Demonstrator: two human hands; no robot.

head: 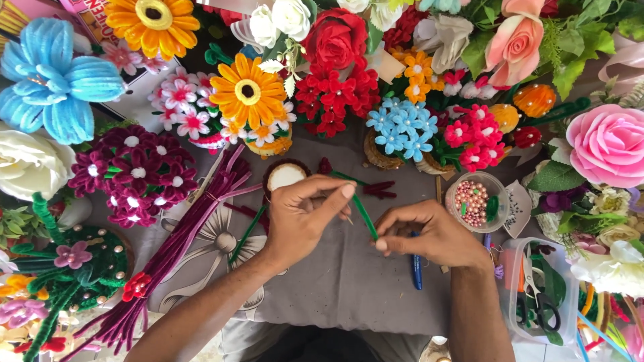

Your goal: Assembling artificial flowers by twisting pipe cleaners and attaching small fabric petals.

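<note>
Centrally, both hands work over a grey cloth [349,281] spread on the worktop. The left hand [302,218] is closed in a pinch: thumb and forefinger press together on the upper end of a green pipe cleaner [365,218]. The right hand [433,234] is also closed, its fingertips curled around the lower end of the same pipe cleaner. The pipe cleaner runs on a slant between the two grips, clear of the cloth.

Items around the grips:
- Just behind the left hand stands a small round pot [286,175] with a pale top.
- Beyond the pipe cleaner, short dark red pieces [379,190] lie on the cloth.
- To the left of the left hand lies a long bundle of maroon pipe cleaners [181,248].
- Under the right hand lies a blue pen [416,271], partly hidden by the hand.
- Beyond the right hand, to its right, stands a clear cup of pink beads [473,201].
- Further right, nearer the person, a clear box [510,288] holds scissors [537,295].
- Handmade flowers ring the work area: an orange sunflower [247,90], blue blossoms [402,127] and a large pink rose [607,144].
</note>
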